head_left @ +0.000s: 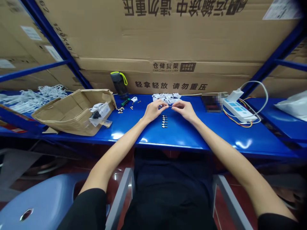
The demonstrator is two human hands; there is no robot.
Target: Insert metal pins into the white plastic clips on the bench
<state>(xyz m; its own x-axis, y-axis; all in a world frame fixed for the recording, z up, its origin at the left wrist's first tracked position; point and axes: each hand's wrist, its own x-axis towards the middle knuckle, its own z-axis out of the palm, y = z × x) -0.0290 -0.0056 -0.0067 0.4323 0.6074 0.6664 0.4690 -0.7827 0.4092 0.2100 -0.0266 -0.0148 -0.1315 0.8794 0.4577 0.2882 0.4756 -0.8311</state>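
Observation:
Over the middle of the blue shelf, my left hand [154, 110] and my right hand [184, 109] face each other, fingertips pinched. Between them is a small, thin screw-like part [170, 106], its left end in my left fingers and its right end in my right. Too little of it shows to tell its exact kind. Just below, several small screw-like pieces [164, 121] with pale heads and dark shanks lie in a neat column. Behind my hands sits a pile of white plastic pieces [165, 97].
An open cardboard box [69, 108] with white pieces inside stands at left, near loose brass-coloured bits [120, 110] and a dark bottle [120, 85]. At right are a power strip [240, 110] with cables and a blurred dark object [212, 103]. White cords [35, 97] lie far left.

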